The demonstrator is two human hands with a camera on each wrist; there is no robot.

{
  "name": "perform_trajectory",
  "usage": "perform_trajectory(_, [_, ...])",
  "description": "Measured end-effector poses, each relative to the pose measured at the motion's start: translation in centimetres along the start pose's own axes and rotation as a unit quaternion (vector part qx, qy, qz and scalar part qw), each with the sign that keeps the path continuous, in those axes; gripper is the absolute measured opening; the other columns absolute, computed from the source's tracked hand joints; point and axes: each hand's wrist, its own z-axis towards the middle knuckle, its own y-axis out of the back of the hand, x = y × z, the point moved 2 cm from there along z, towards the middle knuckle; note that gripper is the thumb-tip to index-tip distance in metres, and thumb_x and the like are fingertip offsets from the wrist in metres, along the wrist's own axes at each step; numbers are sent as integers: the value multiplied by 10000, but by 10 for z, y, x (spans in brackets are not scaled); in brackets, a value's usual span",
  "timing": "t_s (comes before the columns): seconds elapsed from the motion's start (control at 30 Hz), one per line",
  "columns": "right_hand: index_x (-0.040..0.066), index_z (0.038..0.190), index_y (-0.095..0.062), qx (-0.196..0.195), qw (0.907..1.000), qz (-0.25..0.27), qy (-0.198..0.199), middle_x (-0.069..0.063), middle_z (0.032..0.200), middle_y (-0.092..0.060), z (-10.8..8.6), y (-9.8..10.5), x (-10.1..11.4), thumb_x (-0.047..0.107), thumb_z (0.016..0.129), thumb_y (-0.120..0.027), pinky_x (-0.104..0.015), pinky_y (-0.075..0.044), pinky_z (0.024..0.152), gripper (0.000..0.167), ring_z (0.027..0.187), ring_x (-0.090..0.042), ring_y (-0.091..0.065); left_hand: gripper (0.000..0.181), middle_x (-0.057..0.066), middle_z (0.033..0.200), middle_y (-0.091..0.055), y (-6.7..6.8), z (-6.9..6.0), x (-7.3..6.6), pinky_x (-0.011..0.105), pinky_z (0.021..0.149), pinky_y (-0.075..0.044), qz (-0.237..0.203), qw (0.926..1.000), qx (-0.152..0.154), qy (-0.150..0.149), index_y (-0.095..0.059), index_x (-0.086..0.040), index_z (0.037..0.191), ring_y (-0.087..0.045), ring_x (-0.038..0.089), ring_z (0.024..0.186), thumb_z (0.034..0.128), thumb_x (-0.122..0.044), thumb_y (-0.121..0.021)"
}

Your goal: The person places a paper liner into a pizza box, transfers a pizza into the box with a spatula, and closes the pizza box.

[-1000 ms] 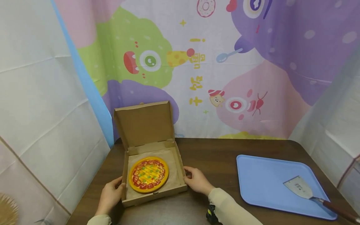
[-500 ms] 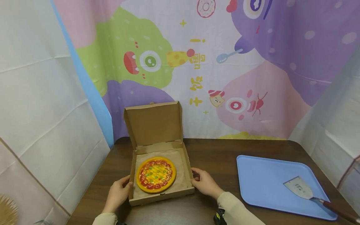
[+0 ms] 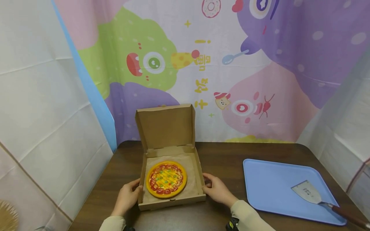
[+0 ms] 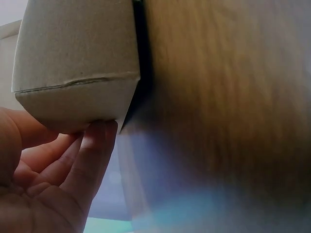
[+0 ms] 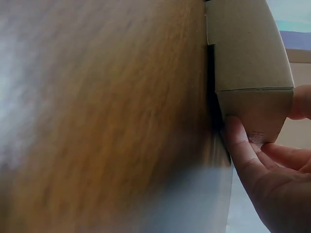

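A cardboard pizza box (image 3: 189, 199) sits on the dark wooden table with its lid (image 3: 166, 130) raised at the back. Inside, on brown paper, lies a round toy-looking pizza (image 3: 166, 179) with a yellow rim. My left hand (image 3: 127, 195) grips the box's left wall near the front corner. On the opposite side my right hand (image 3: 218, 189) holds the right wall, its thumb at the top edge. In the left wrist view, fingertips (image 4: 99, 133) press the cardboard side. The right wrist view has fingers (image 5: 238, 136) against the other side, low down.
To the right lies a blue tray (image 3: 268, 183). A metal spatula (image 3: 307, 192) with a dark wooden handle rests on it, the handle reaching past the tray's edge. A printed cartoon curtain (image 3: 208, 122) hangs behind the table, with pale cloth at both sides.
Both hands have slid the open pizza box to the right across the table, with the pizza inside it. Tray and spatula have stayed in place.
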Motion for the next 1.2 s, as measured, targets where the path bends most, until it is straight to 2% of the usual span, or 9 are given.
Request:
perform_trajectory(0.5, [-180, 1350, -428, -63, 9996, 34, -265, -317, 1195, -599, -25, 20, -1, 0, 808, -657, -187, -510, 642, 615, 883, -256, -690, 359, 194, 1086, -723, -18, 3, -15, 503, 896, -527, -188, 9996, 127, -163, -622, 65, 1257, -677, 314, 1011, 919, -52, -596])
perform_trajectory(0.93, [-168, 1358, -427, -282, 9987, -64, -412, -309, 1182, -608, -42, 40, -11, 9, 796, -657, -190, -518, 652, 632, 859, -185, -686, 347, 203, 1094, -720, -35, 5, -31, 495, 881, -541, -268, 9980, 332, -465, -635, 70, 1237, -680, 319, 1019, 911, -45, -612])
perform_trajectory(1.2, [-198, 1364, -387, -256, 9986, 200, -425, -338, 1169, -605, -55, 49, -11, -34, 795, -651, -204, -528, 638, 648, 859, -231, -698, 351, 188, 1073, -729, -46, 6, -38, 483, 864, -547, -284, 9961, 443, -707, -640, 67, 1232, -686, 308, 999, 901, -49, -626])
